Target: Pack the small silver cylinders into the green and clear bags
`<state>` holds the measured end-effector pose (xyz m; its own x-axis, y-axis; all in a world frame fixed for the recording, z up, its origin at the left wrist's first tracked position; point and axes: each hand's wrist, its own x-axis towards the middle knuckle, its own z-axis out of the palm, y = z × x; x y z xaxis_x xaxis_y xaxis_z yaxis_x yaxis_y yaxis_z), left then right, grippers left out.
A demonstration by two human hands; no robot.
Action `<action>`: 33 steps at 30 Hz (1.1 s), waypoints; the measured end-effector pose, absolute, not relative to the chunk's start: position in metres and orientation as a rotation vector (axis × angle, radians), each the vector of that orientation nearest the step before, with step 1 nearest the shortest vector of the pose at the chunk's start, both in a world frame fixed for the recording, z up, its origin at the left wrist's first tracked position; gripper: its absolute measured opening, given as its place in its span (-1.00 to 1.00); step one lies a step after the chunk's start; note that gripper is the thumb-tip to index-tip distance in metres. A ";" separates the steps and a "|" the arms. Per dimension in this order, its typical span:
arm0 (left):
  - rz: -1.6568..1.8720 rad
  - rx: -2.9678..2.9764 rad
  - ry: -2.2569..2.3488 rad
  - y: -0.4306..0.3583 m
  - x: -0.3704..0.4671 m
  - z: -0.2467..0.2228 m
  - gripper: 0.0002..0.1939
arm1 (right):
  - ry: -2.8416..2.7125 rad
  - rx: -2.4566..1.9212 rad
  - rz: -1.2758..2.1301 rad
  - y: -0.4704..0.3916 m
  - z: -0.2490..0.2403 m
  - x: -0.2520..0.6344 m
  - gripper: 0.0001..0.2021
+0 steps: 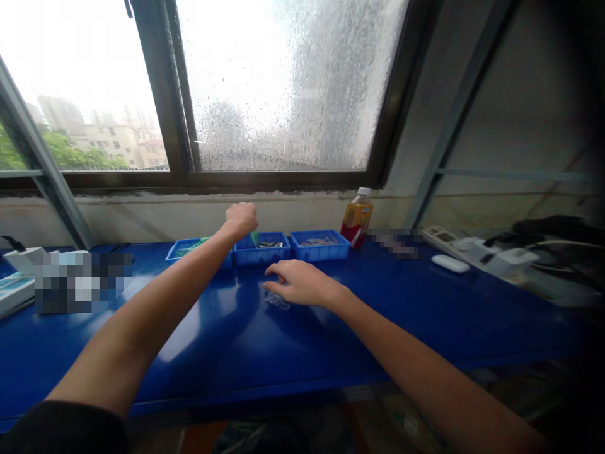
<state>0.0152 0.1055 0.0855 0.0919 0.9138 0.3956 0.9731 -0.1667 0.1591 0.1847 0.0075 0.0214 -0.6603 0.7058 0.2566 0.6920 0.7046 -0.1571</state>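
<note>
My left hand [241, 218] is raised over the blue bins with its fingers closed. A thin green piece [254, 238] shows right under its fingers, slightly blurred. Below it, the middle blue bin [262, 255] holds small metallic-looking parts. The left blue bin [174, 252], partly hidden by my left forearm, has green pieces in it. My right hand [300, 282] hovers low over the table, thumb and forefinger apart. Just under them lies a small, crumpled clear plastic bag [277, 302]; whether the fingers touch it I cannot tell.
The right blue bin [320, 253] contains thin parts. Behind it stands a bottle [358, 217] of amber drink. A white oval case [450, 263], a power strip [439, 236] and cables are on the right. White boxes [19, 284] sit left on the glossy blue table [227, 353].
</note>
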 end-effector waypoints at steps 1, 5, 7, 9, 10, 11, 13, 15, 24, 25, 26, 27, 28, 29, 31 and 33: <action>-0.657 -2.137 -1.939 0.099 0.004 0.095 -0.71 | -2.650 -1.116 0.074 0.006 0.022 0.185 -0.61; -0.951 -1.778 -1.847 0.072 -0.057 0.120 -0.65 | -2.751 -1.182 0.100 0.005 0.022 0.185 -0.57; -1.032 -1.695 -1.784 0.059 -0.087 0.114 -0.64 | -2.762 -1.190 0.087 0.005 0.021 0.183 -0.55; -1.113 -1.750 -1.620 0.047 -0.110 0.096 -0.69 | -2.765 -1.190 0.070 0.005 0.020 0.181 -0.54; -1.077 -1.787 -1.572 0.043 -0.118 0.083 -0.71 | -2.766 -1.187 0.067 0.005 0.020 0.180 -0.54; -0.975 -1.881 -1.542 0.039 -0.123 0.069 -0.73 | -2.768 -1.184 0.071 0.005 0.020 0.180 -0.54; -0.850 -2.014 -1.539 0.035 -0.127 0.043 -0.76 | -2.777 -1.179 0.104 0.005 0.022 0.181 -0.54; -0.670 -2.119 -1.643 0.033 -0.127 0.024 -0.71 | -2.789 -1.186 0.160 0.004 0.026 0.184 -0.53; -1.029 -2.170 -1.709 0.040 -0.143 0.017 -0.69 | -2.858 -1.234 0.367 0.005 0.034 0.192 -0.61; -1.078 -2.129 -1.707 0.038 -0.142 0.018 -0.71 | -2.826 -1.245 0.384 0.006 0.031 0.192 -0.61; -1.129 -2.093 -1.698 0.034 -0.139 0.020 -0.73 | -2.784 -1.248 0.405 0.007 0.029 0.191 -0.61; -1.182 -2.067 -1.681 0.030 -0.134 0.023 -0.75 | -2.734 -1.243 0.429 0.009 0.026 0.189 -0.62; -1.228 -2.060 -1.656 0.023 -0.126 0.025 -0.76 | -2.679 -1.233 0.451 0.011 0.023 0.188 -0.63; -1.282 -2.064 -1.628 0.017 -0.115 0.027 -0.77 | -2.621 -1.219 0.471 0.012 0.021 0.186 -0.65; -1.391 -2.189 -1.592 0.004 -0.087 0.029 -0.78 | -2.501 -1.176 0.503 0.016 0.016 0.181 -0.74; -1.487 -2.463 -1.618 -0.005 -0.055 0.026 -0.76 | -2.378 -1.109 0.523 0.018 0.014 0.176 -0.85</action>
<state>-0.0550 -0.0048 0.0258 0.1192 0.7980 0.5907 0.6558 -0.5100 0.5566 0.1757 0.0176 0.0139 -0.5683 0.7852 0.2461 0.6096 0.6027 -0.5149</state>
